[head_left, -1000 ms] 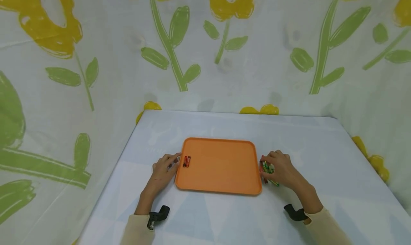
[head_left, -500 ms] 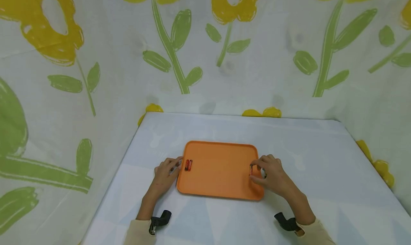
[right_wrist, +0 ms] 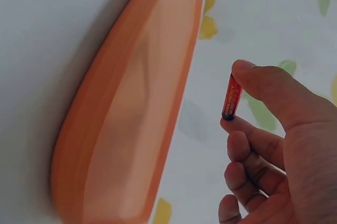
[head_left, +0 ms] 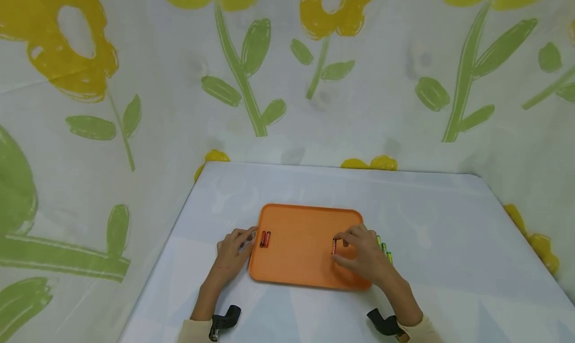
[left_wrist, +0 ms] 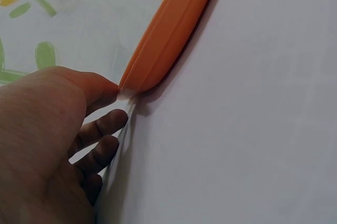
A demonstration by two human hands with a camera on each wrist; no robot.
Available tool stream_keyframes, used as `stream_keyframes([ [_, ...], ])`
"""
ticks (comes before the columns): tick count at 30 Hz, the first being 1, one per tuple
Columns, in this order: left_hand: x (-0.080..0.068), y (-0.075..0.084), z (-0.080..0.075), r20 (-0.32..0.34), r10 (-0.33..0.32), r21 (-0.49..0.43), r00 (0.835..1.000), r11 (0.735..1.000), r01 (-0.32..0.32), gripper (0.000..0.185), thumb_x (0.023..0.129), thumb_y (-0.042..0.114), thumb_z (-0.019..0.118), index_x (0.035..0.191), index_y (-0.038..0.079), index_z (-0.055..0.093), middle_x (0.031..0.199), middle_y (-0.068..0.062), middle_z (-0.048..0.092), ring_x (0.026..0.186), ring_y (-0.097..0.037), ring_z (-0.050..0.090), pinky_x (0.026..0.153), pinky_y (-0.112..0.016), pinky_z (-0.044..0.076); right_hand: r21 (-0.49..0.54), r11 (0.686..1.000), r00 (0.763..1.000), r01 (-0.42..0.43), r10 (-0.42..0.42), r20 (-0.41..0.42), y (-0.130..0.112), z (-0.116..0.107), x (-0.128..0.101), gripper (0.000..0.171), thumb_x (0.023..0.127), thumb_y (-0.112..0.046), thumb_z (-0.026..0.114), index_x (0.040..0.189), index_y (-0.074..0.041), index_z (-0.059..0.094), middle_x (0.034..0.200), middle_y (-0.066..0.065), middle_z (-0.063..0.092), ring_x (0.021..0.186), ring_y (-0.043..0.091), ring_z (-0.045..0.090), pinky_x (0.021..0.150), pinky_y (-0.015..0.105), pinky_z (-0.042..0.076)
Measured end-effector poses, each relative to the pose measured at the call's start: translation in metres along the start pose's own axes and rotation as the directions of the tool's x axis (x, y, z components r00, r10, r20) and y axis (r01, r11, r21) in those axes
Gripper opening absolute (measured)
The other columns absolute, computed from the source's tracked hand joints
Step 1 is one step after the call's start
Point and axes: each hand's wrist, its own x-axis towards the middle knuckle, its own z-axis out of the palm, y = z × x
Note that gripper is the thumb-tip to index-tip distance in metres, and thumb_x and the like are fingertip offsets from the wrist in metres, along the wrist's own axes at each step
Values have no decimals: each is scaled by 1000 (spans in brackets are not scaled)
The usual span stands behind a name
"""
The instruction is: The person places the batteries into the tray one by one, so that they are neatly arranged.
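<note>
In the head view, my right hand (head_left: 366,253) is over the right part of the orange tray (head_left: 298,278). It pinches a red battery (right_wrist: 231,96) by its two ends between thumb and index finger, with the other fingers loosely curled below. Inside the tray, near its left edge, two red batteries (head_left: 265,239) lie side by side. My left hand (head_left: 232,254) rests at the tray's left side. One fingertip touches the rim, as the left wrist view shows, and the other fingers are loosely bent.
Several green batteries (head_left: 384,249) lie on the pale table (head_left: 431,243) just right of the tray, partly hidden behind my right hand. A white flowered cloth (head_left: 350,108) rises behind and on both sides of the table.
My right hand has picked up a red battery from the pile right of the tray and carried it leftward over the tray. My left hand stays at the left rim. The head view has tilted slightly.
</note>
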Motion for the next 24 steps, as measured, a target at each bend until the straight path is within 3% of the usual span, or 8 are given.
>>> stream_keyframes([
  [5,-2,0,-2,-11,10,-31,1000,999,-10,40,100,17,63,141,17,60,110,2,61,91,-16,49,89,-47,24,9,1000,1000,-13,13,13,-10,13,11,37,72,-23,92,102,-12,72,82,-7,48,84,10,40,77,38,32],
  [12,-2,-1,-2,-3,-22,-41,1000,999,22,41,100,17,64,141,19,60,109,5,59,91,-14,47,91,-45,22,7,999,999,42,-42,5,-20,28,26,37,71,-23,92,100,-10,73,81,-3,50,83,11,38,72,35,30],
  [24,-1,0,1,-11,-37,-26,999,999,37,42,99,16,65,140,21,61,108,7,59,91,-13,46,90,-44,25,43,999,997,-13,9,78,-35,46,44,38,72,-25,92,102,-10,73,84,-2,52,84,12,40,74,38,27],
])
